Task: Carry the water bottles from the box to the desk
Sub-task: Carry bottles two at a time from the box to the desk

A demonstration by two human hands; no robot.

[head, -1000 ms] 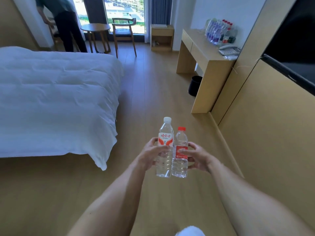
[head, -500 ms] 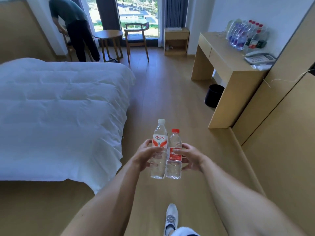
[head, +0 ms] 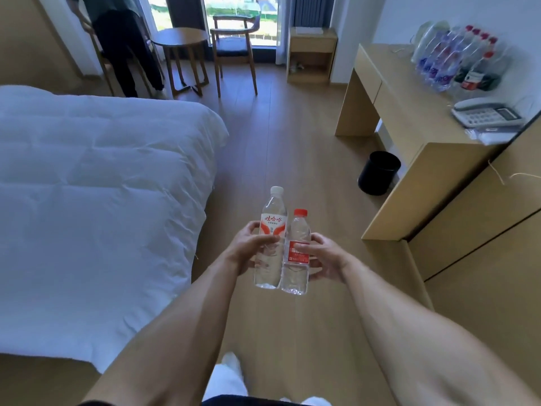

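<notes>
My left hand (head: 247,247) grips a tall clear water bottle (head: 270,227) with a white cap and a red-and-white label. My right hand (head: 325,257) grips a shorter clear bottle (head: 297,230) with a red cap and red label. Both bottles are upright and touch side by side in front of me, above the wooden floor. The light wooden desk (head: 409,112) stands ahead on the right, with a row of several water bottles (head: 448,57) along its back by the wall. The box is out of view.
A white bed (head: 96,183) fills the left. A black bin (head: 379,172) stands under the desk, and a phone (head: 486,112) lies on the desk's near end. A wooden cabinet wall (head: 483,244) runs along the right. Far back stand a round table (head: 180,39), chairs, and a person (head: 123,45).
I have walked forward: the desk, bin and bed have come closer and larger in view. Both hands keep the same hold on the two bottles.
</notes>
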